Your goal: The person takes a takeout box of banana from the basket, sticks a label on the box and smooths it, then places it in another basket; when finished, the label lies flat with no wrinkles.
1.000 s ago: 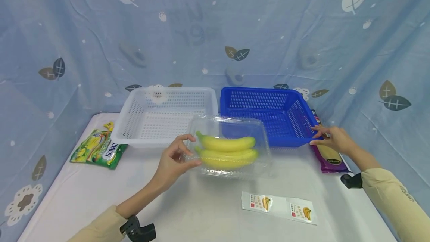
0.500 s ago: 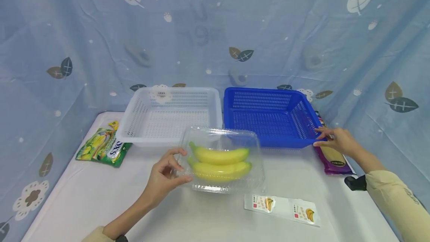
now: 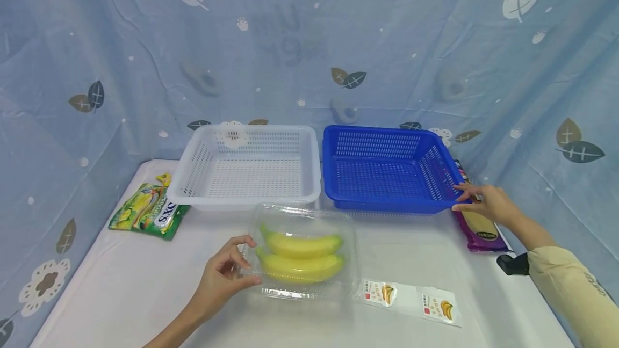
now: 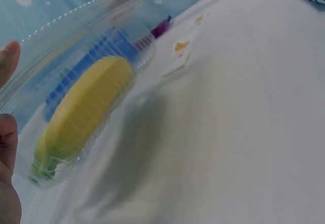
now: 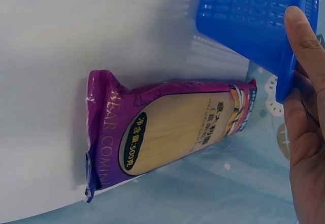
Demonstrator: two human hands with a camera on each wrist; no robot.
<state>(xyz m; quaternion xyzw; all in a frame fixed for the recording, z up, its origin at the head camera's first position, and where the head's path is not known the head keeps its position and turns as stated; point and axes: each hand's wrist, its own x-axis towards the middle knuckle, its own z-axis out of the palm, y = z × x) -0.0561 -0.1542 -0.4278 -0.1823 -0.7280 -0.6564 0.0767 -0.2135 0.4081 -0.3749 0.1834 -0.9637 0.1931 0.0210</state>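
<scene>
My left hand (image 3: 224, 270) pinches the left side of a clear plastic clamshell box (image 3: 350, 251). Two yellow bananas (image 3: 302, 267) lie inside it, one behind the other. In the left wrist view the box (image 4: 144, 56) is tilted above the white tabletop and throws a shadow there. My right hand (image 3: 486, 203) grips the right front rim of the blue basket (image 3: 387, 204), thumb and fingers on either side of the rim in the right wrist view. Below that hand lies a purple pasta pack (image 5: 167, 127).
Left of the blue basket stands a white basket (image 3: 242, 201). A green snack bag (image 3: 150, 211) leans by its left side. Two banana-printed labels on a strip (image 3: 411, 302) lie at the front right. A blue patterned curtain (image 3: 290, 42) closes off the back and sides.
My left hand has brought the banana box toward me and a little left, lowering it away from the baskets. My right hand keeps its hold on the blue basket's rim.
</scene>
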